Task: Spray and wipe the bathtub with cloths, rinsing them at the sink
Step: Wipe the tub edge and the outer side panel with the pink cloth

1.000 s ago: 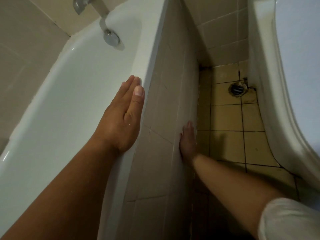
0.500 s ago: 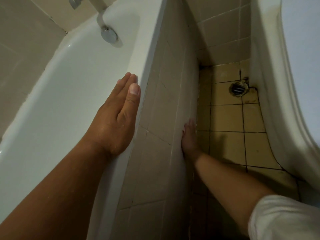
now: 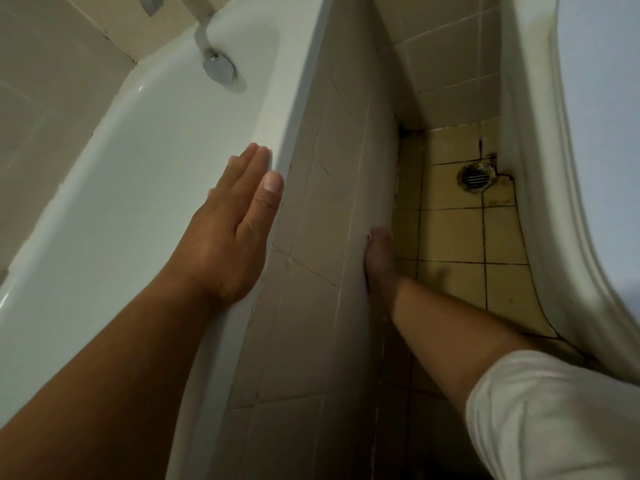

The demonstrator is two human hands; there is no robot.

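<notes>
The white bathtub [image 3: 138, 174] fills the left side, with its rim running up the middle. My left hand [image 3: 228, 237] lies flat on that rim, fingers straight and together, holding nothing. My right hand [image 3: 379, 261] reaches down low and presses flat against the tiled side panel [image 3: 329, 202] of the tub, just above the floor. Its palm is hidden against the tiles. No cloth or spray bottle is in view. A white sleeve [image 3: 554, 410] covers my right upper arm.
A round metal overflow fitting [image 3: 220, 65] sits on the tub's far wall, below a tap [image 3: 152, 1]. A white ceramic fixture [image 3: 554, 202] bounds the right side. Between it and the tub runs a narrow strip of yellow floor tiles with a stained floor drain [image 3: 476, 176].
Both hands stay flat where they were, on the rim and on the side panel. Only the view has shifted a little.
</notes>
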